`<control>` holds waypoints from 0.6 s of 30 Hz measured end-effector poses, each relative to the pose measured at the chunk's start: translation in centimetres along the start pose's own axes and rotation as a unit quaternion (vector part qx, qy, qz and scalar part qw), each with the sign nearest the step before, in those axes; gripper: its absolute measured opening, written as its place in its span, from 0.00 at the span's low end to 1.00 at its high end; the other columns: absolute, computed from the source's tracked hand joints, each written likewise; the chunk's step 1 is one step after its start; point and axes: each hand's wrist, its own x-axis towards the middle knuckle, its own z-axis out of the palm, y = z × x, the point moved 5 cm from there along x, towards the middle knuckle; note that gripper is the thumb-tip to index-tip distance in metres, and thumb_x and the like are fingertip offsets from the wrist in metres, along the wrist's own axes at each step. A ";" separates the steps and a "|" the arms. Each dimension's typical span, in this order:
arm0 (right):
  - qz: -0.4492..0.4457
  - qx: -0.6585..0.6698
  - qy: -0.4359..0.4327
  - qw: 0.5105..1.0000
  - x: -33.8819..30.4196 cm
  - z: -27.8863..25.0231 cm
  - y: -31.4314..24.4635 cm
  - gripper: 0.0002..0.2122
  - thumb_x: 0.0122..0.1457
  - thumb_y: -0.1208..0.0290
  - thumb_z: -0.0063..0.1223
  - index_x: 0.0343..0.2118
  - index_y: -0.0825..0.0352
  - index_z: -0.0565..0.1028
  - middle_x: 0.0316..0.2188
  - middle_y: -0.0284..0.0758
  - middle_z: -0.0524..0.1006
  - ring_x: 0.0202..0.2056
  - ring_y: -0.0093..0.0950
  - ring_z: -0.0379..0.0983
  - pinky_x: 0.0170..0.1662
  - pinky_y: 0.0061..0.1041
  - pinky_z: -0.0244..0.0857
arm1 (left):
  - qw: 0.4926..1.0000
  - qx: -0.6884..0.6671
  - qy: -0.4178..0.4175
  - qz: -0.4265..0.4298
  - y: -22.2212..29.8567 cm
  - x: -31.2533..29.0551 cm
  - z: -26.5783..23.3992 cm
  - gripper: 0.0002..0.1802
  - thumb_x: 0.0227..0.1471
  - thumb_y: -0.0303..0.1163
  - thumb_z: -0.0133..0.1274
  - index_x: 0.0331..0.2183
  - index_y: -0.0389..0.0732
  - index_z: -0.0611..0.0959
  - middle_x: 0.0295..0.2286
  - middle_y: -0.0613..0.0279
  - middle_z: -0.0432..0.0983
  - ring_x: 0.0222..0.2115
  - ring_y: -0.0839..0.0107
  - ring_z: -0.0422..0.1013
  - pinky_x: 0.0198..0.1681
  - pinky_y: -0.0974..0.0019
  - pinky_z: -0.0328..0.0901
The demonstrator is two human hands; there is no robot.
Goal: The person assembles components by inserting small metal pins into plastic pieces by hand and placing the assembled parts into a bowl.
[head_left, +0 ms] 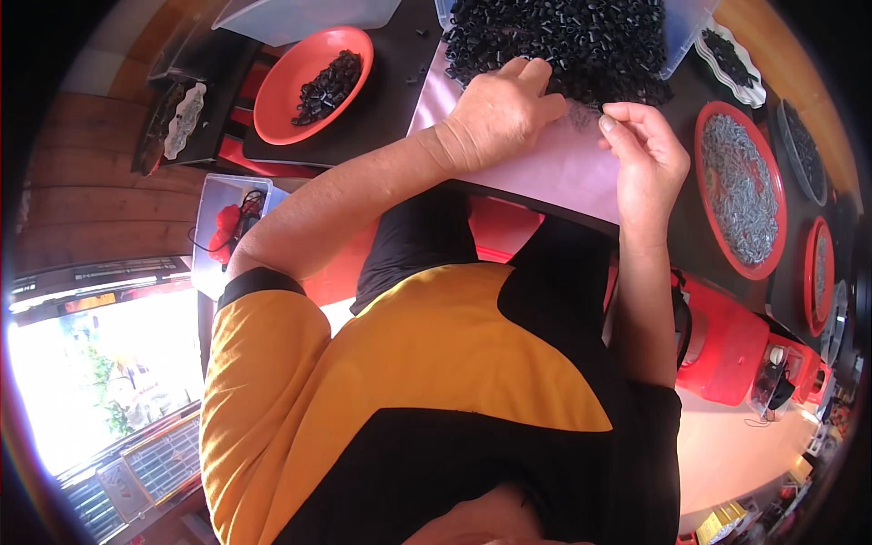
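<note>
"Two hands work at the near edge of a heap; how are they set?"

"The left hand (509, 109) has its fingers bent down beside the black pieces (563, 45), and whatever lies under them is hidden. The right hand (647, 150) has thumb and forefinger close together at the tips; I can't tell whether they pinch a piece."

"Which way do the pieces point?"

"Every way. They look like short tubes, their long axes jumbled with no shared direction. Anything between the hands is too blurred to read."

"Where does the heap lie?"

"At the far end of the pink sheet (554, 173), between the walls of a clear bin (681, 41). Left of the sheet, the dark desk (391, 91) shows."

"How far along is it?"

"Much seems left, I'd judge: the heap is large, and the orange bowl (272, 100) on the left carries a smaller lot. Nothing marks either as finished. Out right, a red plate (756, 271) holds jumbled silvery pieces (740, 186)."
</note>
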 end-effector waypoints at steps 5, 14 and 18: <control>-0.016 0.021 -0.001 1.000 0.0 0.2 0.3 0.05 0.52 0.84 0.60 0.33 0.70 0.80 0.26 0.27 0.79 0.26 0.13 0.70 0.30 0.14 0.65 | 0.996 0.049 0.003 0.077 0.9 0.2 0.6 0.05 0.37 0.30 0.56 0.21 0.40 0.78 0.27 0.57 0.69 0.29 0.60 0.72 0.25 0.61 0.71; -0.020 0.015 -0.020 0.999 -0.2 1.0 -0.7 0.06 0.53 0.84 0.59 0.33 0.69 0.80 0.26 0.27 0.79 0.26 0.13 0.70 0.30 0.14 0.64 | 0.999 -0.032 0.019 0.007 -0.2 0.3 -1.0 0.06 0.41 0.27 0.58 0.26 0.40 0.78 0.28 0.59 0.70 0.30 0.60 0.73 0.29 0.59 0.71; -0.033 0.017 -0.008 0.999 -0.2 0.7 -0.2 0.06 0.53 0.84 0.58 0.33 0.69 0.80 0.26 0.27 0.79 0.26 0.13 0.70 0.31 0.14 0.64 | 0.999 -0.032 -0.003 0.030 1.4 -0.2 -0.9 0.06 0.41 0.27 0.58 0.26 0.39 0.78 0.27 0.60 0.69 0.29 0.60 0.72 0.27 0.61 0.70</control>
